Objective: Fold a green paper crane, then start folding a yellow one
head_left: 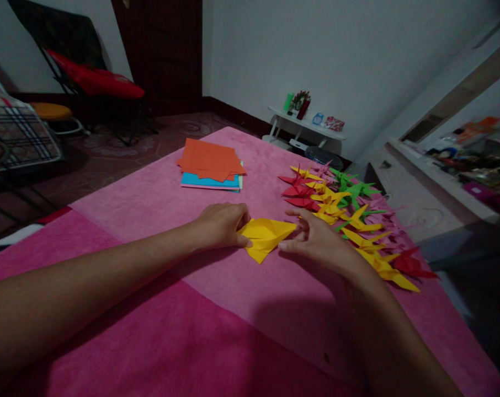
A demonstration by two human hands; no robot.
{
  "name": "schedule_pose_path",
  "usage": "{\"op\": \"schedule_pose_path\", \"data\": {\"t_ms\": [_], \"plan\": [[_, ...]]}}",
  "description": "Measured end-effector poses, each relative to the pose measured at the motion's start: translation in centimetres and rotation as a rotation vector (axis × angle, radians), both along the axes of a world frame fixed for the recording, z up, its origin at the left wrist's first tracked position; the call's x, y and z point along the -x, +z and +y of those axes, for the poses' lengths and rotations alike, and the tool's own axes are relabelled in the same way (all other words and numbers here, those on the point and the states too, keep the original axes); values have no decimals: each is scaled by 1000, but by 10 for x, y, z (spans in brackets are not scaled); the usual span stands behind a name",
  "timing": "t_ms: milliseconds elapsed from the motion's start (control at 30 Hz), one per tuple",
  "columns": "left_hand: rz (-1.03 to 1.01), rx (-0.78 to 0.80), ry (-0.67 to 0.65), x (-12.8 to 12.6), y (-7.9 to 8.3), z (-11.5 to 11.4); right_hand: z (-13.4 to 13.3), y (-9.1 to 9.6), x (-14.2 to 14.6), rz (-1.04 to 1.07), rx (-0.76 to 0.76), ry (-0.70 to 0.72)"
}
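A partly folded yellow paper [264, 236] lies on the pink cloth [159, 309] between my hands. My left hand [221, 223] rests on the paper's left edge with its fingers curled and the thumb pressing the paper down. My right hand [318, 240] sits at the paper's right tip, fingers loosely bent and apart, the thumb and fingertips touching or just beside that tip. Several finished paper cranes [349, 218] in red, yellow, green and pink lie in a row to the right of my right hand.
A stack of square coloured sheets [211, 165], orange on top and blue beneath, lies further back on the cloth. A dark folding chair with a red cushion [95, 80] stands at the back left. A small white shelf [306, 124] holds small items by the wall.
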State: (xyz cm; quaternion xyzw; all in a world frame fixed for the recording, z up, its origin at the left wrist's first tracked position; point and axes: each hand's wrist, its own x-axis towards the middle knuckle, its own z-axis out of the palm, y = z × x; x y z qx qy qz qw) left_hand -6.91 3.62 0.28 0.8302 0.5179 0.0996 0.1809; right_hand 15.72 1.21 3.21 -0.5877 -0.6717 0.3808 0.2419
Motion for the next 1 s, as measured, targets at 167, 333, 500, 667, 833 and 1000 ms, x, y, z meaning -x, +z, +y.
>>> {"op": "schedule_pose_path", "data": {"t_ms": [167,333,500,667,833,1000], "plan": [[18,62,-13,-1,1,1,-1,-3,-1,90,43,124],[-6,45,-15,-2,1,2,-8,7,7,-210,-448,197],[-27,44,-24,-1,0,1,-17,-2,25,-531,-525,272],[-35,52,-17,-1,1,1,-17,-13,30,-605,-529,277],[-33,59,-14,-1,1,2,-16,-13,31,-636,-539,299],[-35,48,-30,0,-2,4,-16,-12,32,-703,-517,314]]}}
